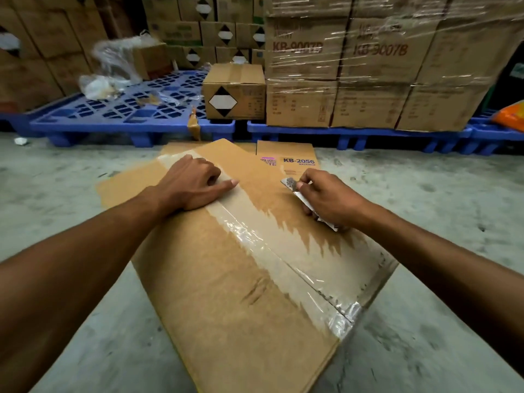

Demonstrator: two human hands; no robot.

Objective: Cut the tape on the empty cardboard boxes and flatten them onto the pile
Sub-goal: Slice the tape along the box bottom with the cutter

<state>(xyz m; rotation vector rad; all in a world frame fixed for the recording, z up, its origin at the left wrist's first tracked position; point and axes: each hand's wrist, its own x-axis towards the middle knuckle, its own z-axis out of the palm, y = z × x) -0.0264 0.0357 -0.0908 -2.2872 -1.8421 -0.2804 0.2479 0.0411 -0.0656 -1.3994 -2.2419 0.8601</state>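
A brown cardboard box (226, 279) stands in front of me with its top face up. A wide strip of clear tape (283, 251) runs diagonally along its centre seam and wraps over the near right edge. My left hand (192, 182) presses flat on the box top at the far end of the tape, thumb stretched out. My right hand (326, 199) is closed around a metal blade (292, 184) that rests on the box's far right part, beside the tape. Flattened cardboard (297, 161) printed KB-2056 lies on the floor just beyond the box.
Blue plastic pallets (127, 109) line the far side of the concrete floor (425, 194). A small sealed carton (234, 92) sits on one; shrink-wrapped stacked cartons (368, 66) fill the right. Loose plastic wrap (113, 61) lies at the left, an orange bag (510, 114) at the far right.
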